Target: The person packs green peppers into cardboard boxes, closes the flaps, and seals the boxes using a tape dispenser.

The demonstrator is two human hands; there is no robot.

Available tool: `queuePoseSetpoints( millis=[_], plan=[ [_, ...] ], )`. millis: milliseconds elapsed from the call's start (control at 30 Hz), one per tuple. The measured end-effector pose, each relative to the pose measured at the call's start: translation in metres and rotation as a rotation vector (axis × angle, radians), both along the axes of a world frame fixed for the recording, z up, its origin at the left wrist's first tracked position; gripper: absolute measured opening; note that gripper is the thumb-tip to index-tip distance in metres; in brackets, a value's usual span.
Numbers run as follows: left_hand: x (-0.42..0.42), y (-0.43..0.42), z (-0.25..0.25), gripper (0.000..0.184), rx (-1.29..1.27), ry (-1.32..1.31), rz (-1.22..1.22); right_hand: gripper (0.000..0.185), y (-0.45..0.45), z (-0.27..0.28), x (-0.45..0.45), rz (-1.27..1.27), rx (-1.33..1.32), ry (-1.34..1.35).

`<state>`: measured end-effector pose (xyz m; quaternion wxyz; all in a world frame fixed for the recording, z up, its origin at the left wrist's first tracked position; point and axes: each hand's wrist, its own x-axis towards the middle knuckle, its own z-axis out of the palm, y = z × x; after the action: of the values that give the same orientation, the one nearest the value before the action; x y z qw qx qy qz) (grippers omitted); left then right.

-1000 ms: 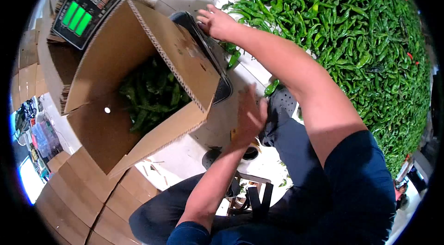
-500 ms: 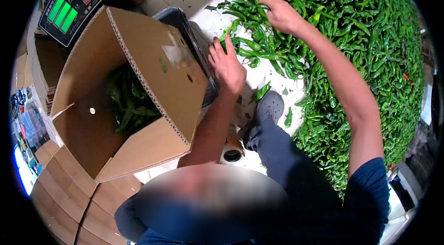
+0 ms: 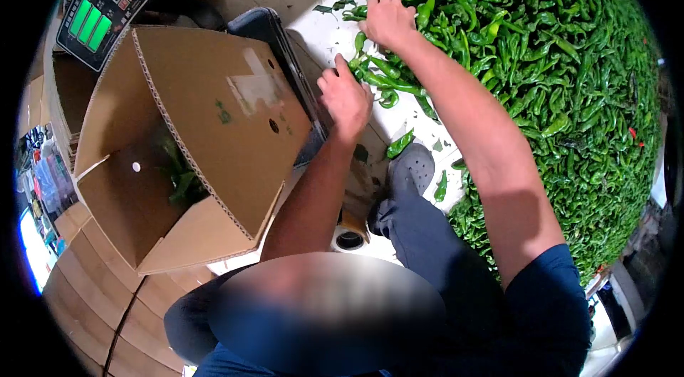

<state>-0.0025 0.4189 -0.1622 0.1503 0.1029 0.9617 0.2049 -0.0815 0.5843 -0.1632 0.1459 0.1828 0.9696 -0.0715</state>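
A large pile of long green chili peppers (image 3: 541,92) covers the floor on the right. My right hand (image 3: 390,21) is at the pile's near-left edge, fingers curled down among the peppers; its fingertips are hidden. Lower left of it, my left hand (image 3: 345,99) is open beside a few loose peppers (image 3: 388,79), with the index finger stretched out and the other fingers partly bent. I cannot tell whether it touches them. Left of this hand stands a tilted, open cardboard box (image 3: 221,106), with some green peppers (image 3: 182,177) inside, partly hidden by its wall.
A scale display (image 3: 107,3) with lit green digits stands at upper left. The box rests by a dark tray-like edge (image 3: 285,56). A tape roll (image 3: 350,237) lies near my shoe (image 3: 412,170). Stacked cardboard (image 3: 92,284) is at lower left; single peppers (image 3: 400,143) lie on the floor.
My right hand has moved left, closer to my left hand. The left hand's fingers have bent more. The view has shifted slightly, and less of the box's inside shows.
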Motion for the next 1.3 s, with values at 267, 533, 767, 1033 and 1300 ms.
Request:
queuePoseSetpoints(
  millis=[267, 533, 767, 1033, 1300],
  plan=[
    [0.04, -0.018, 0.005, 0.095, 0.246, -0.142, 0.154, 0.054, 0.028, 0.033, 0.027, 0.324, -0.219, -0.258],
    [0.041, -0.006, -0.014, 0.108, 0.506, -0.289, 0.298, 0.08, 0.017, 0.019, 0.051, 0.379, -0.43, -0.387],
    [0.048, 0.013, 0.002, 0.106, 1.181, -0.754, 0.616, 0.082, 0.014, 0.006, 0.095, 0.268, -0.683, -0.31],
    [0.053, 0.02, 0.005, 0.098, 1.295, -0.92, 0.656, 0.085, 0.019, 0.028, 0.109, 0.048, -0.921, -0.334],
    [0.061, 0.036, 0.048, 0.094, 1.24, -0.787, 0.399, 0.078, 0.033, 0.078, 0.133, -0.085, -0.925, -0.254]
  ],
)
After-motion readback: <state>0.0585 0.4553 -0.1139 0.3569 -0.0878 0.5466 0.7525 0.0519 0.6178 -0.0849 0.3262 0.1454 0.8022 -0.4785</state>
